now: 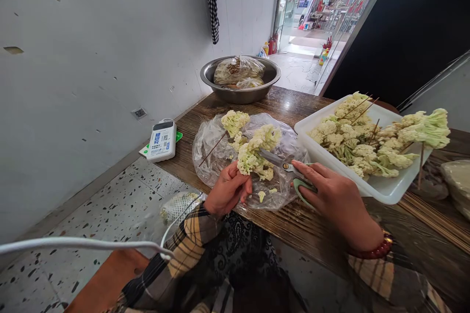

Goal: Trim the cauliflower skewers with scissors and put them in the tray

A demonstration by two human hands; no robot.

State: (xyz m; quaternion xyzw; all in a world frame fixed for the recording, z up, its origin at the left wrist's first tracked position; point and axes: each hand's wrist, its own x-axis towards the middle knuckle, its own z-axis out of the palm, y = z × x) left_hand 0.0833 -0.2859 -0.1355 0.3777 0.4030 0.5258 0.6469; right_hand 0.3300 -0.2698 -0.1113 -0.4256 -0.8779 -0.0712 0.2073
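A: Holding what?
B: Pinching cauliflower [253, 155] with left hand [226, 190], above plastic sheet [211, 143] at table's [293, 227] near edge; right hand [332, 196] fingers hooked through scissors [279, 162].
A: Danger?
B: Possibly nicking left fingertips with blades so near.

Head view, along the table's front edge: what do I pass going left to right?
White device → left hand → cauliflower it holds → scissors → right hand → white tray. Steel bowl left out: it sits further back, above the middle.
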